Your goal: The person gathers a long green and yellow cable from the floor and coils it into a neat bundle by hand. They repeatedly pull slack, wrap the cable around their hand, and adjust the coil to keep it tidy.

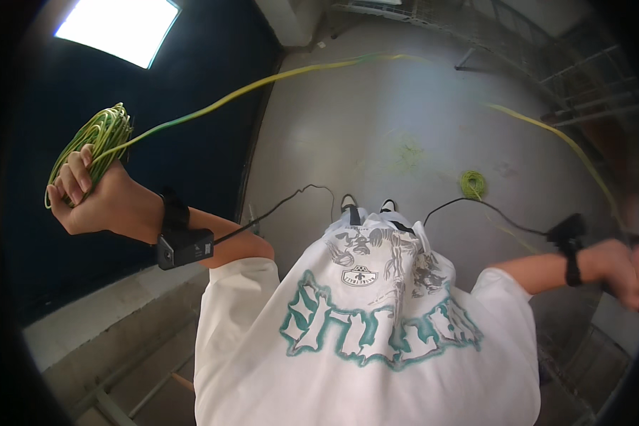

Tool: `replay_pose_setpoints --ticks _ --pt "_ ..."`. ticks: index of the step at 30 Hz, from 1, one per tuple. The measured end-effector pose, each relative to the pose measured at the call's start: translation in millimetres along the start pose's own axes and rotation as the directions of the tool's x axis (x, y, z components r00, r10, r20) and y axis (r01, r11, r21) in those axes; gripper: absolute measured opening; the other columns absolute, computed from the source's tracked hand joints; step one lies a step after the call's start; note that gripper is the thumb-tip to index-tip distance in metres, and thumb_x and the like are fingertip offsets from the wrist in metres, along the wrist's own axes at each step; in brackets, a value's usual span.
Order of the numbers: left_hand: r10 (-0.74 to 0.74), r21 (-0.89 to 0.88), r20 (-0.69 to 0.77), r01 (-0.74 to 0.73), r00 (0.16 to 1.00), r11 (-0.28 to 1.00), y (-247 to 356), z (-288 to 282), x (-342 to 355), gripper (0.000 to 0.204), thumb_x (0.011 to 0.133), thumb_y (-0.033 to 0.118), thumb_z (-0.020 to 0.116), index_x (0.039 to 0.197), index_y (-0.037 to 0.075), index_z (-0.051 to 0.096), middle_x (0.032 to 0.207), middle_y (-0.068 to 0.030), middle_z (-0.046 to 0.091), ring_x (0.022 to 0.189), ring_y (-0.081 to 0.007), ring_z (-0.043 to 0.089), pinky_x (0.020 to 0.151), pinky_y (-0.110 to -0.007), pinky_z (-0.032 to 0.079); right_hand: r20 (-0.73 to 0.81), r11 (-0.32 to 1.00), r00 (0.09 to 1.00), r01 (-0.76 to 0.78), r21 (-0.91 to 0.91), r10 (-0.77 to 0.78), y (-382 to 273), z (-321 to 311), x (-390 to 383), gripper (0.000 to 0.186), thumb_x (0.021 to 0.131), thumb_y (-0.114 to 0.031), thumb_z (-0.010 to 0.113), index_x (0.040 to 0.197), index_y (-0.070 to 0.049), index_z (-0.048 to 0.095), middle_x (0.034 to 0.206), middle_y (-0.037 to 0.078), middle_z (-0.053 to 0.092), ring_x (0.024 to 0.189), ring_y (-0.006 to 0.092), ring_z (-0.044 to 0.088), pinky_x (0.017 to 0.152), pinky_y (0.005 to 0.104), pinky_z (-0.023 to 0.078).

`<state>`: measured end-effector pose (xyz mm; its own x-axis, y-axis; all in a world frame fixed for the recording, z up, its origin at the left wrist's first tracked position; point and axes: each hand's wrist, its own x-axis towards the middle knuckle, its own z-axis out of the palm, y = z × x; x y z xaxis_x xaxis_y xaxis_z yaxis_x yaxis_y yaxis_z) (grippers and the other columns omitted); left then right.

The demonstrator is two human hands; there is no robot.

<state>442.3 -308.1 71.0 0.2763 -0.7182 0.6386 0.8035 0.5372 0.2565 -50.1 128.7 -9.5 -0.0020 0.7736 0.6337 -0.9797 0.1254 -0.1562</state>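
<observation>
My left hand (106, 193), raised at the far left, is closed around a thick coil of yellow-green wire (108, 131). From that coil a single strand of wire (263, 83) bows up and across to the right side. Its middle stretch is smeared by motion. The strand comes down to my right hand (618, 271), which is stretched far out at the right rim. The fingers there are curled and blurred, and they look closed on the wire; its end is hidden.
A smaller coil of the same wire (473, 175) lies on the grey floor (319, 142), beyond my shoes (349, 201). At upper left is a dark board (192, 92) with a bright panel (121, 28). Metal racks (582, 78) stand at the far right. Black cables (277, 206) run from my wrist devices.
</observation>
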Motion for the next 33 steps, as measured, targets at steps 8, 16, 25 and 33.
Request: replay_pose_setpoints --ticks 8,16,25,33 --pt "-0.173 -0.060 0.085 0.178 0.981 0.982 -25 10 -20 0.034 0.084 0.012 0.044 0.053 0.017 0.031 0.045 0.0043 0.029 0.041 -0.0098 0.030 0.054 -0.029 0.031 0.399 0.250 -0.344 -0.404 -0.880 0.850 -67 -139 -238 0.021 0.090 -0.015 0.050 0.107 -0.004 0.055 0.058 0.004 0.053 0.056 0.0136 0.053 0.052 0.0299 0.044" --pt "-0.384 0.029 0.294 0.394 0.875 0.919 -45 49 -62 0.031 0.095 0.018 0.038 0.071 0.010 0.055 0.044 0.0058 0.034 0.038 -0.0064 0.030 0.049 -0.025 0.028 0.425 0.598 -0.698 0.005 -0.801 0.576 -137 -130 -228 0.040 0.089 -0.015 0.055 0.126 -0.001 0.047 0.090 0.017 0.064 0.084 0.0273 0.062 0.078 0.0359 0.048" --pt "-0.693 0.121 0.563 0.785 0.449 0.607 -99 102 -168 0.030 0.086 0.027 0.048 0.059 0.015 0.039 0.038 0.0073 0.035 0.032 -0.0106 0.027 0.041 -0.027 0.025 0.769 -0.356 -0.585 -0.797 -0.487 0.258 -185 60 -200 0.055 0.090 -0.025 0.061 0.136 -0.006 0.037 0.123 0.011 0.054 0.111 0.0214 0.055 0.094 0.0340 0.044" --pt "-0.746 0.525 0.666 0.707 0.007 0.475 -171 136 -292 0.020 0.069 0.004 0.073 0.082 0.003 0.057 0.072 -0.0028 0.056 0.063 -0.0143 0.052 0.057 -0.029 0.042 0.766 -0.548 -0.623 -0.701 -0.456 0.159 -75 38 -206 0.062 0.091 -0.032 0.058 0.135 0.005 0.035 0.102 0.005 0.058 0.090 0.0100 0.057 0.075 0.0233 0.051"
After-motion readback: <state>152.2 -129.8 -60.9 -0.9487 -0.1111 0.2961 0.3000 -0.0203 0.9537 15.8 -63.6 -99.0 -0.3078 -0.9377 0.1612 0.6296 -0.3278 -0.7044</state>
